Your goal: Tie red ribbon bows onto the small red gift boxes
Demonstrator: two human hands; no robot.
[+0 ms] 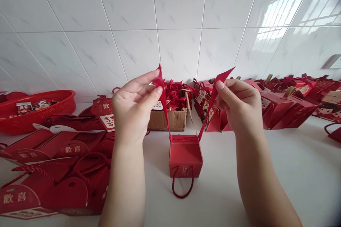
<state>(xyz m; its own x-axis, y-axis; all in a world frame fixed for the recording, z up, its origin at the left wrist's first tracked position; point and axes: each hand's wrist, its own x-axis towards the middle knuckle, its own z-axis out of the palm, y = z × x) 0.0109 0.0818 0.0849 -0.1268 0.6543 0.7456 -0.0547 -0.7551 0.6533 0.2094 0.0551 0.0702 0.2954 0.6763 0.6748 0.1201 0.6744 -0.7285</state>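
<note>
A small red gift box stands on the white table in front of me, a red cord handle hanging from its near side. A red ribbon rises from the box top in two ends. My left hand pinches the left end between thumb and fingers. My right hand pinches the right end, which sticks up past my thumb. Both ends are pulled up and apart above the box.
Flat unfolded red boxes lie piled at the left. A red plastic basket with packets stands at the far left. A cardboard carton of red ribbons sits behind the box. Finished red boxes line the tiled wall at right.
</note>
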